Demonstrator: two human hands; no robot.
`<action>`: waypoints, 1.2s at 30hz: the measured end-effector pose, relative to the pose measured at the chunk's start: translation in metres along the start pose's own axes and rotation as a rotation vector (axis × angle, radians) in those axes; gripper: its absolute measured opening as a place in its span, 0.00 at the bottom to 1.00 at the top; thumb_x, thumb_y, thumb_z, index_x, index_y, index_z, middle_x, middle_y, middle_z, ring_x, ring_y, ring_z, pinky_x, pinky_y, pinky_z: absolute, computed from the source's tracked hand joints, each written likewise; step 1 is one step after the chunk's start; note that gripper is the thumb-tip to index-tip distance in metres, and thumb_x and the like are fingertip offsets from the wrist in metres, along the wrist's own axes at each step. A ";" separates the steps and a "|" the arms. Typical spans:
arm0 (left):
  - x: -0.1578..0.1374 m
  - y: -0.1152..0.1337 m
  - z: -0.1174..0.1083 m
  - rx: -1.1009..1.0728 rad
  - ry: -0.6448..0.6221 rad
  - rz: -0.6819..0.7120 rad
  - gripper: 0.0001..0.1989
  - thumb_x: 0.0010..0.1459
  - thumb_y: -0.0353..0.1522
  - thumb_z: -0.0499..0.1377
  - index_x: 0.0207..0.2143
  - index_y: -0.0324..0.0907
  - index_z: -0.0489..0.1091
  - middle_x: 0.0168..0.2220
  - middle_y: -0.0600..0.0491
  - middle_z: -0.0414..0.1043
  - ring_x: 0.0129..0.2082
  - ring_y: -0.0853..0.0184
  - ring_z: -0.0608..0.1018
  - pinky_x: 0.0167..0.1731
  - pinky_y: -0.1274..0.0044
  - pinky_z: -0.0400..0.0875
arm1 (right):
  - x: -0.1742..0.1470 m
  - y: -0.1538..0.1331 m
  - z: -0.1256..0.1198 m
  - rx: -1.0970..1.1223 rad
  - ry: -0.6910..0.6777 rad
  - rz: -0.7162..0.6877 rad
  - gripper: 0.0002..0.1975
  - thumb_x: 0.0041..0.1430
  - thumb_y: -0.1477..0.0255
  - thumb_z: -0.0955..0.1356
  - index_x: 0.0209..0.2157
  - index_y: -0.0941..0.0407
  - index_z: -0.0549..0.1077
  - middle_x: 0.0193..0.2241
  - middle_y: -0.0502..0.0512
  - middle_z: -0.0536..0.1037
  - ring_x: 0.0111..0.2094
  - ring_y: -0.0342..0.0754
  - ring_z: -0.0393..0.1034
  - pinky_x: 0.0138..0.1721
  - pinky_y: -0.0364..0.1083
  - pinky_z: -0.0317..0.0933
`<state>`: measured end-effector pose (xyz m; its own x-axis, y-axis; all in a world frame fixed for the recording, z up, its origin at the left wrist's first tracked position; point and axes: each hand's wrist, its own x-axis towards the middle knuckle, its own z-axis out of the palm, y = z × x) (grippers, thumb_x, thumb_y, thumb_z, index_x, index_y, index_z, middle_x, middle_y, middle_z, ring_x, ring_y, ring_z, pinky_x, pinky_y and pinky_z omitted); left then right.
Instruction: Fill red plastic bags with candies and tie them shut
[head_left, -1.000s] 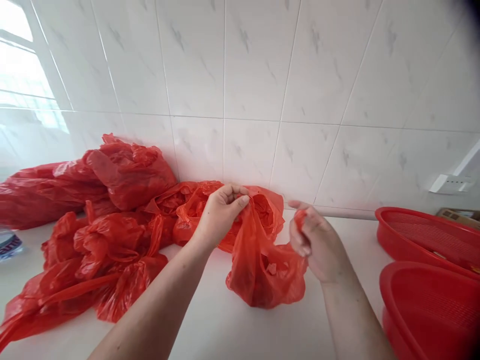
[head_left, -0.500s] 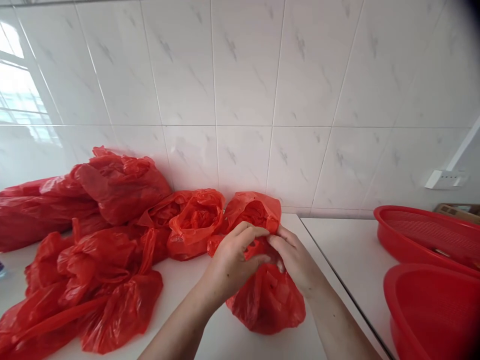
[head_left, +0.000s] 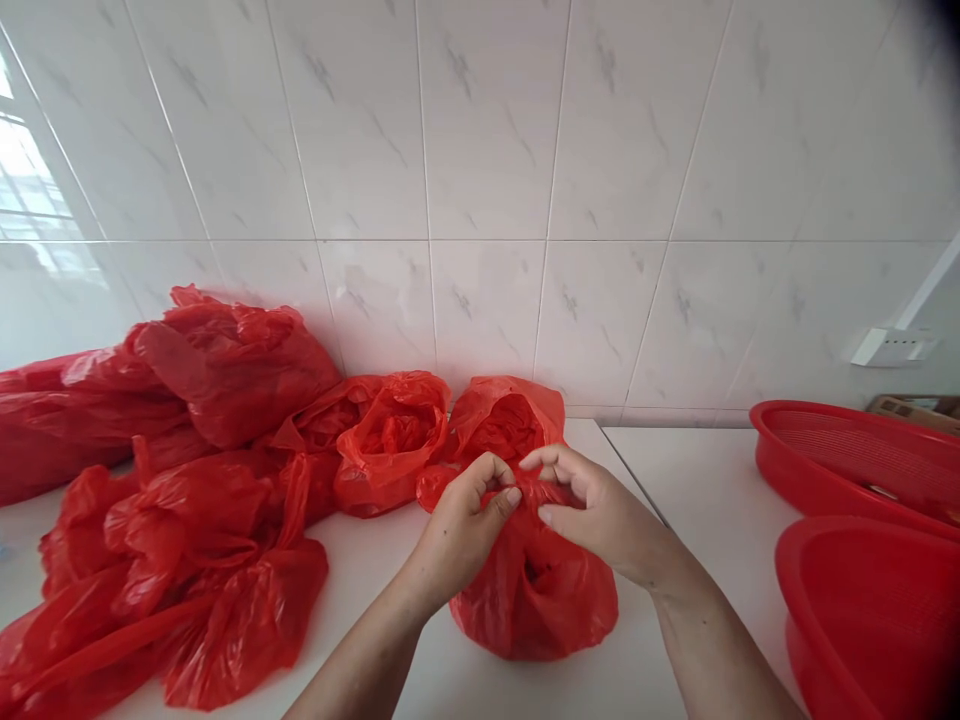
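Observation:
A filled red plastic bag [head_left: 536, 600] rests on the white table in front of me, its top gathered upward. My left hand [head_left: 472, 515] pinches the gathered top between thumb and forefinger. On the other side of the top, my right hand [head_left: 592, 505] has thumb and fingers apart, curved close around the plastic; whether it touches the bag is hard to make out. Just behind my hands stands another red bag [head_left: 506, 400] with its mouth open, crumpled red plastic inside. To its left sits one more opened red bag [head_left: 394, 450].
Tied red bags [head_left: 195, 560] lie at the left front, with a larger red bag [head_left: 232, 370] behind them. On the right stand two red plastic baskets [head_left: 795, 590]. A wall socket [head_left: 892, 347] sits on the tiled wall, and a seam [head_left: 637, 475] crosses the table.
My right hand has drawn back from the bag's top and its fingers have opened. My left thumb and forefinger have closed on the gathered plastic. The view has shifted slightly.

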<state>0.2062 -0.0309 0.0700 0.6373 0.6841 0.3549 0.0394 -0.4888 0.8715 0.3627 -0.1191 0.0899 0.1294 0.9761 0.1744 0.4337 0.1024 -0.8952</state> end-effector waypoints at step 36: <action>-0.058 -0.003 -0.020 0.206 -0.244 -0.021 0.15 0.51 0.34 0.64 0.42 0.46 0.68 0.48 0.50 0.67 0.48 0.63 0.69 0.49 0.73 0.64 | 0.039 0.160 -0.021 -0.185 0.622 0.338 0.21 0.52 0.55 0.60 0.37 0.57 0.72 0.34 0.57 0.77 0.30 0.49 0.70 0.32 0.46 0.60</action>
<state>0.1537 -0.0586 0.0535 0.7998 0.5570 0.2238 0.1936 -0.5922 0.7822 0.4560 -0.0691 -0.0380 0.7414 0.6539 0.1509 0.4171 -0.2728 -0.8669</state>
